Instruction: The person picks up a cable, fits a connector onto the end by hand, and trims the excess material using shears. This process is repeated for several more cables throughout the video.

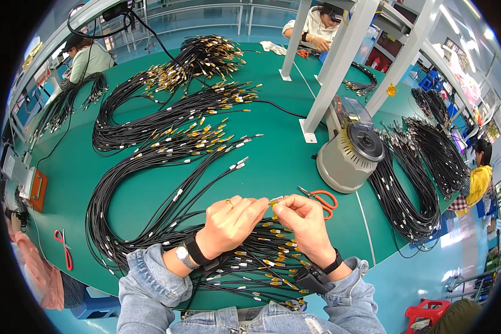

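Observation:
My left hand [234, 225] and my right hand [303, 225] meet in front of me, fingertips pinched around a small cable end [275, 201] with a yellow and whitish tip. Its cable is mostly hidden by the hands. Beneath my wrists spreads a bundle of black cables [261, 261] with white labels and yellow-tipped ends. Another bundle of curved black cables [108, 206] sweeps round on the left. Just beyond my right hand lie orange-handled cutters [324, 201].
A grey machine with a round black top [350, 158] stands at the right beside white metal posts [339, 67]. More cable bundles [406, 189] hang over the right edge. Red-handled scissors [65, 250] and an orange box [38, 190] lie left. Other people sit around the green table [278, 156].

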`<action>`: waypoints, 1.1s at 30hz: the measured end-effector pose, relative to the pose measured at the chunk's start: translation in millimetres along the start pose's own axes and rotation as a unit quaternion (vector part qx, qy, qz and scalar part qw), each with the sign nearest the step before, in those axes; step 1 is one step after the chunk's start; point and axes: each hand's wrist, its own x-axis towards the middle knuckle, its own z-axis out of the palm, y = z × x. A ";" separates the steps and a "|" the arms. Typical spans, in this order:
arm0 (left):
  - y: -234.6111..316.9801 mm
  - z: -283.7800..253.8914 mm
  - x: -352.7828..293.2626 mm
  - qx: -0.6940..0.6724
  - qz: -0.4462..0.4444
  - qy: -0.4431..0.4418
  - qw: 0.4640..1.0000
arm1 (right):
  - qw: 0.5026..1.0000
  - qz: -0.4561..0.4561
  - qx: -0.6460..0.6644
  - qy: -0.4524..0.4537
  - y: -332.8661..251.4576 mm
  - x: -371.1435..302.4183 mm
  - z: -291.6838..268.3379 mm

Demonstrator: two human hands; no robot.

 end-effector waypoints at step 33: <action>-2.2 3.1 0.5 -0.023 -0.028 0.017 0.999 | 0.993 0.042 0.109 -0.025 -8.0 -0.4 4.0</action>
